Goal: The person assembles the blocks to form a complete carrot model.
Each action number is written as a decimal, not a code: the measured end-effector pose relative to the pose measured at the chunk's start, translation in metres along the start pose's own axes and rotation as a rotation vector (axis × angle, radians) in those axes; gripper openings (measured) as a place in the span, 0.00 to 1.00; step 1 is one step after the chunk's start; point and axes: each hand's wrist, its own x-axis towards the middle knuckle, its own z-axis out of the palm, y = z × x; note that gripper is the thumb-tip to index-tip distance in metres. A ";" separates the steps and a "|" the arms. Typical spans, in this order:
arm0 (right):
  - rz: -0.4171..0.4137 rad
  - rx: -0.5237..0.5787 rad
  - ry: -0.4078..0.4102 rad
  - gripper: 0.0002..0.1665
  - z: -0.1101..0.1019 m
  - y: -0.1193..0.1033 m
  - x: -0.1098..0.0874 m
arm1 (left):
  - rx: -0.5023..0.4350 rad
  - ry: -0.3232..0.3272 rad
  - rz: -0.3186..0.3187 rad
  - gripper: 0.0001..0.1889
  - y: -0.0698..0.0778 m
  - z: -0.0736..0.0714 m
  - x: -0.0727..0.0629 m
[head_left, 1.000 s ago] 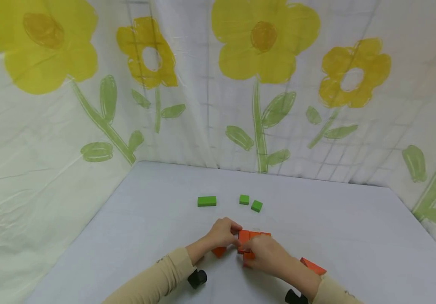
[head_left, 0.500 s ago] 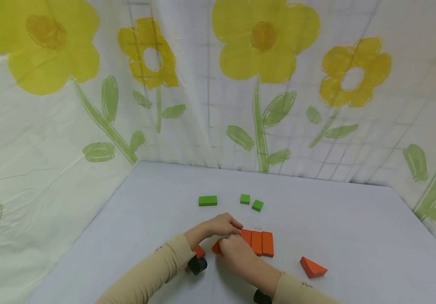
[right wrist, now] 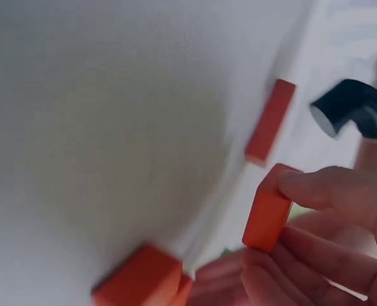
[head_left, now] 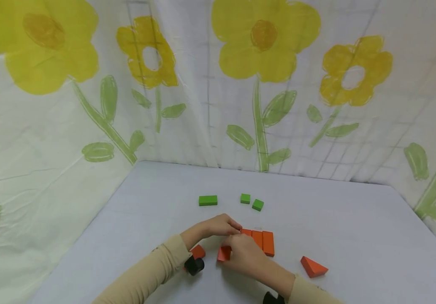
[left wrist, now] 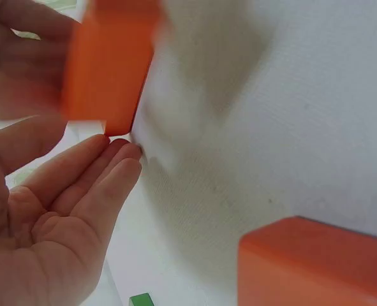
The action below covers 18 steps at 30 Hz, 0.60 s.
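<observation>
My right hand [head_left: 246,255] pinches a small orange block [head_left: 223,254] between thumb and fingers, tilted, at the near left of a row of orange blocks [head_left: 268,243]. In the right wrist view that pinched block [right wrist: 269,213] shows its long face. My left hand [head_left: 221,225] lies at the row's far left corner, fingers extended and loosely bent. In the left wrist view the left hand's fingertips [left wrist: 127,159] meet the end of an orange block [left wrist: 120,118] and grip nothing. My right hand partly hides the row's left end.
Another orange block [head_left: 198,252] lies beside the left wrist, partly behind its black camera [head_left: 195,265]. A triangular orange block [head_left: 314,267] lies to the right. Farther back are a green oblong block [head_left: 208,200] and two small green blocks [head_left: 245,198]. A flowered curtain hangs behind the table.
My right hand has moved left from over the row, taken hold of the loose orange block and shifted slightly right with it. The left hand has stayed by the row's corner.
</observation>
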 end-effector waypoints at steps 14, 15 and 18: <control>0.297 0.016 0.012 0.16 -0.046 0.049 -0.056 | -0.060 0.028 0.009 0.18 0.000 0.001 0.006; 0.324 0.015 0.001 0.16 -0.046 0.051 -0.058 | -0.069 0.030 0.011 0.18 0.000 0.001 0.006; 0.381 0.022 -0.047 0.16 -0.045 0.054 -0.063 | -0.070 0.027 0.015 0.17 0.001 0.002 0.007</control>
